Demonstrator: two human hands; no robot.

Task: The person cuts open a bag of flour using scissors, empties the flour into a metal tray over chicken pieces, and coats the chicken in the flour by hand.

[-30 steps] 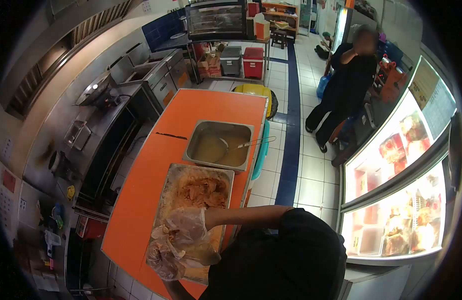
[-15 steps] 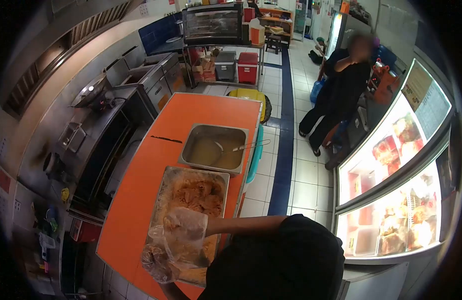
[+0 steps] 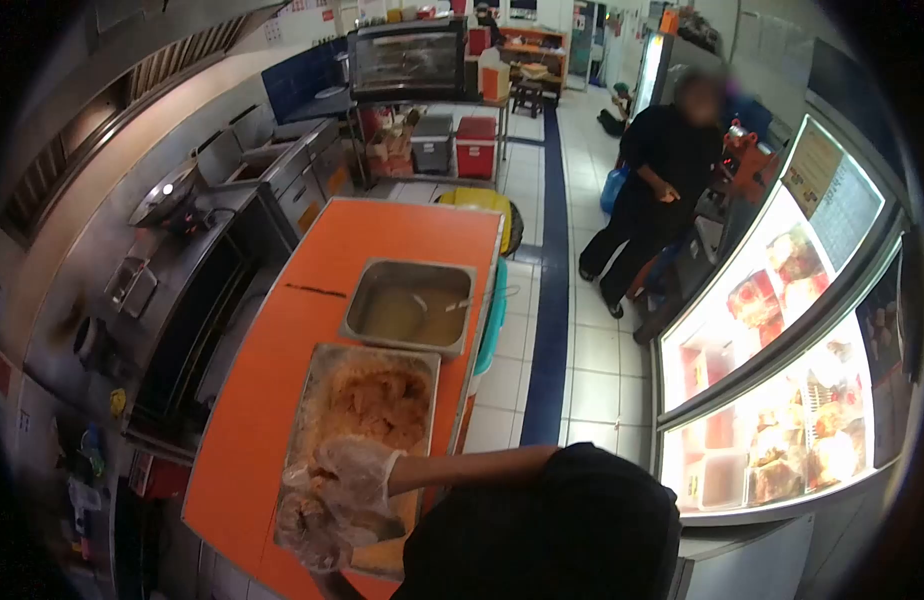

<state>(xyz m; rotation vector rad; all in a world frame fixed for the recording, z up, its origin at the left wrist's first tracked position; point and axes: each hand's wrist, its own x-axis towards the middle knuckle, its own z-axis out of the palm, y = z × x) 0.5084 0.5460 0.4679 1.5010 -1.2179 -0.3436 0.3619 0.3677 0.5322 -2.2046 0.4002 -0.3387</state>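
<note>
My right hand, in a clear plastic glove, is over the near half of a metal tray. The tray holds an orange-brown floury coating and battered-looking pieces. Beside it, at the tray's near left edge, my left hand is also gloved, its fingers curled. The two hands are close together. Crinkled plastic and blur hide what, if anything, is in their fingers. Behind the tray stands a deep metal pan of cloudy liquid, with a metal-handled strainer or ladle resting in it.
The trays stand on an orange table. A stove with a wok is along the left wall. A lit display case stands at right. One person in dark clothes stands in the aisle. Past the table are a yellow-lidded bin and a red box.
The baggy plastic around my right hand now sits closer to the hand and wrist. My hands have come nearer each other. The person in the aisle has lowered a raised hand.
</note>
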